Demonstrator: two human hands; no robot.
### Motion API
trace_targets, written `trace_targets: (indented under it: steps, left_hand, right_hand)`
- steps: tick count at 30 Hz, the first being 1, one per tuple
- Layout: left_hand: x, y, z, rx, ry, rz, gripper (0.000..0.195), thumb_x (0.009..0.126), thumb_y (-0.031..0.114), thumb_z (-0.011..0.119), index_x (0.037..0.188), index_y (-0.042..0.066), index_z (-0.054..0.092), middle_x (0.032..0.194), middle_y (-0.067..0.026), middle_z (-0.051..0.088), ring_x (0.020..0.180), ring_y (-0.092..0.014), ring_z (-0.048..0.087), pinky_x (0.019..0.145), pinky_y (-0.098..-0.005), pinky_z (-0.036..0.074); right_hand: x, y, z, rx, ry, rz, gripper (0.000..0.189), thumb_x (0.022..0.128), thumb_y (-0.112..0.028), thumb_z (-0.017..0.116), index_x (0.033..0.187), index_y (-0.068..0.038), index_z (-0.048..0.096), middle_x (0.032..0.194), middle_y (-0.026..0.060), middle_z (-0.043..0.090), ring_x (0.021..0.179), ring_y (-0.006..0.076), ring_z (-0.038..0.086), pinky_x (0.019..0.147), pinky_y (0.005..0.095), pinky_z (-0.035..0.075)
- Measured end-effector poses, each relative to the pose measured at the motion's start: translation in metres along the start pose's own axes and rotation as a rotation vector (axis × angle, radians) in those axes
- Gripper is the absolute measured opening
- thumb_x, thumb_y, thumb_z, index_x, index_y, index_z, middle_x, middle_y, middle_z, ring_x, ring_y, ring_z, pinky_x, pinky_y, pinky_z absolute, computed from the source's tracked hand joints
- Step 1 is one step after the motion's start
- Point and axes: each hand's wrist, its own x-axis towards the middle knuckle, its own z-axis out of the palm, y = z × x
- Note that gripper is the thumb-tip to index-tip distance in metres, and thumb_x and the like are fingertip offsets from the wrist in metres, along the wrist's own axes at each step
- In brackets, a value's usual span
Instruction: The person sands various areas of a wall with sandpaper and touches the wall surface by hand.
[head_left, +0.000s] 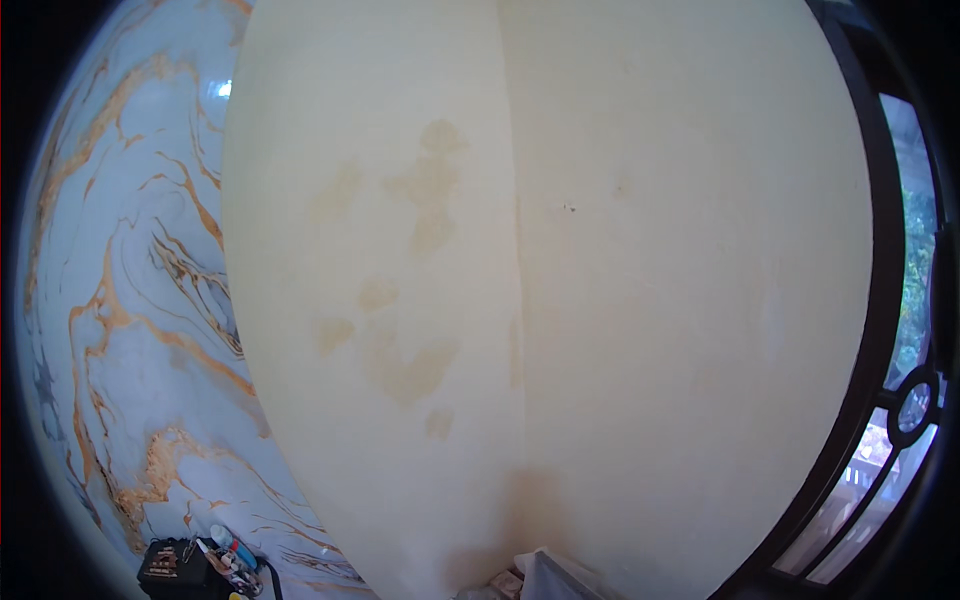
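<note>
Neither of my hands is in view. Before me a cream painted wall (645, 315) meets another cream wall section (292, 255) at a vertical corner line. Yellowish-brown damp-looking stains (424, 371) are scattered over the left section. A browner patch (534, 502) spreads low at the corner. On the right section sits a small chipped spot (569, 208). At the bottom edge, a whitish sheet or bag (555, 577) rises to a point, cut off by the frame.
At left stands a glossy white marble-patterned panel (187, 390) with orange-gold veins. Low at left are a black box or case (176, 566) and several bottles or tubes (236, 559). A dark-framed window (911, 300) with a ring-shaped grille lies at right, greenery outside.
</note>
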Motion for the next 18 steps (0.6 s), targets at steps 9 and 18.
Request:
trace_targets:
  steps: [9,18]
  left_hand:
    - [0.012,-0.004,-0.034,-0.002,-0.117,0.146,0.033,0.097,0.017,0.067,0.128,0.005,0.063,0.103,0.0007,0.068,0.093,-0.010,0.058,0.083,-0.0297,0.049]
    - [0.099,-0.075,-0.087,0.011,-0.373,-0.045,0.033,0.096,0.021,0.066,0.124,0.003,0.066,0.114,-0.0052,0.064,0.102,-0.019,0.058,0.089,-0.0366,0.049]
  right_hand:
    - [-0.021,-0.062,-0.015,0.136,0.542,-0.318,0.034,0.090,-0.031,0.068,0.086,0.002,0.073,0.072,0.0179,0.070,0.069,0.0240,0.065,0.064,0.0429,0.050]
    - [0.031,-0.071,0.032,0.176,0.628,-0.295,0.032,0.089,-0.030,0.069,0.081,0.000,0.072,0.067,0.0170,0.068,0.061,0.0218,0.062,0.059,0.0428,0.048]
